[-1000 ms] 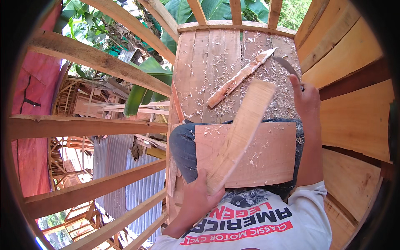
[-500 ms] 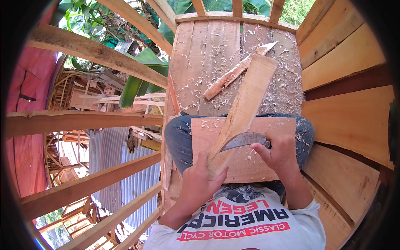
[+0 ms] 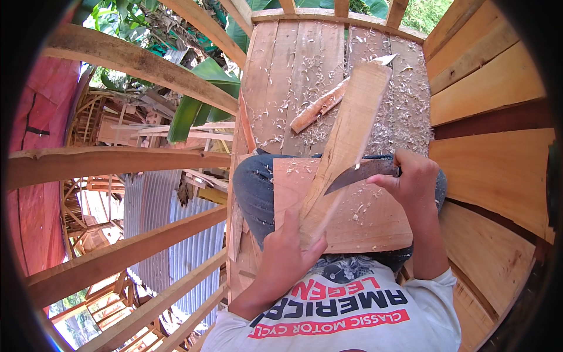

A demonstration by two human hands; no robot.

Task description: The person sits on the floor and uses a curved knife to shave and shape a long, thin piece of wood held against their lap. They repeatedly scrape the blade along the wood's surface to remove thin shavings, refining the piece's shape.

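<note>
A long piece of wood (image 3: pixel 346 132) slants up and away from me over the flat board (image 3: pixel 375 226) on my lap. Its near end sits in my left hand (image 3: pixel 288 246), thumb on one side and fingers on the other. My right hand (image 3: pixel 415 176) grips a curved knife (image 3: pixel 359 174) by its handle, which the fingers mostly hide. The dark blade lies across the right edge of the wood, its tip pointing left. Beyond, on the plank floor, rests a second carved stick (image 3: pixel 321 108) with a pale pointed end, partly covered by the wood.
Curled shavings (image 3: pixel 404 100) litter the plank floor (image 3: pixel 287 64) and the lap board. Wooden rails (image 3: pixel 117 161) stand along the left side, with corrugated metal sheets (image 3: pixel 193 234) below them. A plank wall (image 3: pixel 492 164) closes the right side.
My right hand and the knife have moved away from me and slightly right along the wood. The wood has turned a little more upright in my left hand, covering more of the second stick.
</note>
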